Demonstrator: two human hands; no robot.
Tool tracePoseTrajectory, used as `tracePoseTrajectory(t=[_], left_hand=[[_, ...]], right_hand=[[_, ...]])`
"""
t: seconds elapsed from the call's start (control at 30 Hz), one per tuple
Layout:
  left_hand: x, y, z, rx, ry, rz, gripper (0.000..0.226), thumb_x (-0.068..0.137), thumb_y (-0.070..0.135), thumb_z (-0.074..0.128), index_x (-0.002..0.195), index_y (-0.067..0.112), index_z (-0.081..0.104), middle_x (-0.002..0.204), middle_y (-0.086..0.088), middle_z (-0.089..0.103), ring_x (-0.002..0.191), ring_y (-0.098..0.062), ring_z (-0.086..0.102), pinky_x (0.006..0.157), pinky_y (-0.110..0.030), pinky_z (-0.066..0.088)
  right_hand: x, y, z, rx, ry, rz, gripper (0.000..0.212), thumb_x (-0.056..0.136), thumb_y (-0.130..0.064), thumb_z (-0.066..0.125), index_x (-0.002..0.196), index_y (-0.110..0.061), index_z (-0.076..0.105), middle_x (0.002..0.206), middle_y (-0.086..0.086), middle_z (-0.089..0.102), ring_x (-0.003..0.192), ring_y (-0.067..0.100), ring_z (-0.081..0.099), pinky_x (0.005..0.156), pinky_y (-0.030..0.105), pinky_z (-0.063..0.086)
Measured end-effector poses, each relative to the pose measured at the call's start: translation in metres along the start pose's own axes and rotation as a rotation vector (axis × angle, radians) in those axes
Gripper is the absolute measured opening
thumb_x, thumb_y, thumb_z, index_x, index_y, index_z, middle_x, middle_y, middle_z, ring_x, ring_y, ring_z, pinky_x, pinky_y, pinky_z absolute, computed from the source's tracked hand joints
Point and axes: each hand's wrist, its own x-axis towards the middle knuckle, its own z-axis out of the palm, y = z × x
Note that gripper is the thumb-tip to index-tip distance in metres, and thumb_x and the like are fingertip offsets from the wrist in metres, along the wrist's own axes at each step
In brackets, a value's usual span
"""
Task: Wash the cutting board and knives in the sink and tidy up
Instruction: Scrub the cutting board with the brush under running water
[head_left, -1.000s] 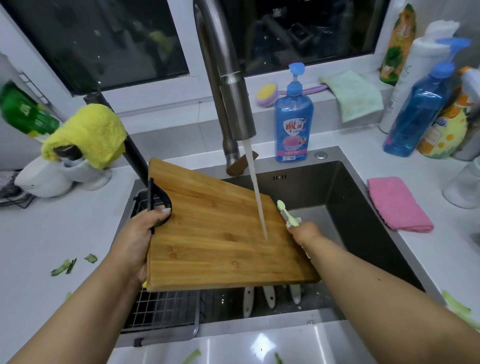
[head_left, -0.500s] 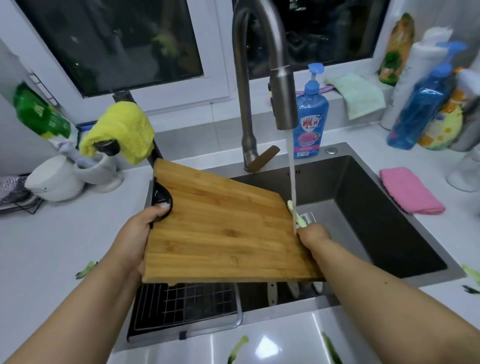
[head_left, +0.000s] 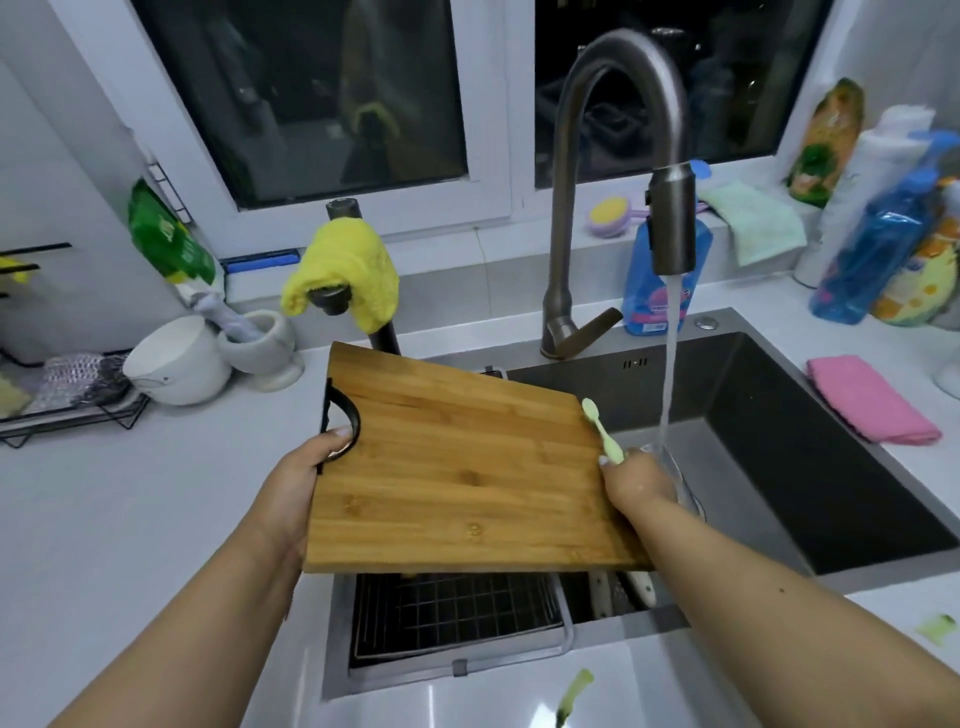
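Note:
A bamboo cutting board (head_left: 462, 462) with a black handle is held flat over the left part of the sink (head_left: 831, 467). My left hand (head_left: 306, 473) grips its handle edge. My right hand (head_left: 639, 478) is at the board's right edge, shut on a pale green toothbrush (head_left: 602, 431) whose head points up over the board's corner. Water runs from the tap (head_left: 672, 228) onto my right hand, just right of the board. White knife handles (head_left: 641, 587) show in the sink below the board's front edge; the blades are hidden.
A wire rack (head_left: 452, 613) sits in the sink's left side. A yellow cloth (head_left: 343, 270) hangs on a second tap. A blue soap bottle (head_left: 660, 291), a pink cloth (head_left: 872, 400), several bottles and white bowls (head_left: 176, 358) stand on the counter. Green scraps (head_left: 571, 691) lie near the front edge.
The board has shifted left out of the water stream, which now falls on my right hand instead of on the board. The camera view has swung left and up.

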Motion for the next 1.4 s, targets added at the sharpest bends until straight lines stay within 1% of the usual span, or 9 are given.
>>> tracePoseTrajectory(t=[0.17,0.37,0.57,0.7,0.87,0.97,1.03,1.27,1.4], left_hand=[[0.0,0.009,-0.014,-0.01,-0.028,0.004,0.029,0.093,0.032,0.049,0.097,0.009,0.066,0.078,-0.011,0.07,0.065,-0.026,0.069,0.066,-0.037,0.054],[-0.009,0.03,-0.044,-0.043,0.008,0.069,0.03,0.093,0.029,0.049,0.081,0.012,0.071,0.07,-0.007,0.069,0.057,-0.022,0.068,0.052,-0.03,0.055],[-0.025,0.048,-0.09,-0.069,0.062,0.092,0.038,0.092,0.027,0.049,0.067,0.012,0.074,0.065,-0.007,0.069,0.053,-0.022,0.067,0.049,-0.03,0.056],[-0.033,0.054,-0.117,-0.098,0.11,0.093,0.024,0.086,0.027,0.053,0.082,0.009,0.068,0.069,-0.008,0.069,0.054,-0.022,0.068,0.05,-0.03,0.056],[-0.03,0.046,-0.132,-0.095,0.061,0.068,0.041,0.092,0.026,0.047,0.068,0.012,0.077,0.068,-0.007,0.071,0.055,-0.022,0.068,0.05,-0.031,0.057],[-0.024,0.034,-0.131,-0.099,0.033,0.024,0.033,0.094,0.026,0.045,0.091,0.011,0.074,0.08,-0.01,0.072,0.063,-0.025,0.07,0.057,-0.036,0.059],[-0.018,0.028,-0.131,-0.113,0.02,0.026,0.032,0.095,0.024,0.043,0.1,0.012,0.072,0.087,-0.01,0.073,0.068,-0.025,0.071,0.061,-0.037,0.059],[-0.006,0.025,-0.135,-0.155,-0.047,0.03,0.04,0.094,0.018,0.038,0.095,0.017,0.077,0.088,-0.007,0.074,0.07,-0.024,0.071,0.062,-0.036,0.059],[-0.004,0.026,-0.13,-0.143,-0.118,0.035,0.045,0.094,0.016,0.034,0.09,0.018,0.079,0.087,-0.006,0.074,0.07,-0.023,0.071,0.061,-0.035,0.059]], right_hand=[[-0.008,-0.015,0.005,0.0,0.028,0.004,0.041,0.097,-0.043,0.04,0.118,-0.013,0.056,0.112,0.012,0.063,0.102,0.032,0.059,0.086,0.042,0.05],[-0.029,-0.044,0.012,0.029,0.088,-0.116,0.036,0.098,-0.042,0.036,0.115,-0.013,0.05,0.111,0.012,0.061,0.102,0.033,0.057,0.075,0.036,0.041],[-0.054,-0.08,0.033,0.07,0.078,-0.211,0.036,0.098,-0.045,0.035,0.116,-0.017,0.047,0.107,0.01,0.061,0.097,0.031,0.058,0.074,0.037,0.045],[-0.069,-0.098,0.05,0.045,0.056,-0.243,0.039,0.098,-0.045,0.034,0.121,-0.015,0.046,0.108,0.011,0.06,0.098,0.032,0.058,0.071,0.035,0.043],[-0.078,-0.105,0.07,0.021,0.003,-0.204,0.034,0.099,-0.045,0.033,0.112,-0.016,0.046,0.107,0.009,0.06,0.096,0.031,0.058,0.076,0.038,0.046],[-0.077,-0.101,0.078,0.033,-0.01,-0.171,0.032,0.099,-0.043,0.034,0.11,-0.015,0.045,0.097,0.005,0.056,0.085,0.025,0.055,0.074,0.037,0.048],[-0.077,-0.1,0.081,0.028,-0.023,-0.165,0.034,0.099,-0.042,0.033,0.113,-0.013,0.045,0.099,0.006,0.058,0.09,0.028,0.058,0.079,0.04,0.05],[-0.082,-0.094,0.086,-0.005,-0.029,-0.212,0.033,0.1,-0.04,0.035,0.116,-0.014,0.047,0.104,0.006,0.058,0.09,0.025,0.055,0.07,0.032,0.042],[-0.086,-0.093,0.085,-0.062,-0.054,-0.247,0.038,0.101,-0.04,0.031,0.12,-0.011,0.046,0.113,0.009,0.059,0.1,0.029,0.057,0.071,0.031,0.04]])
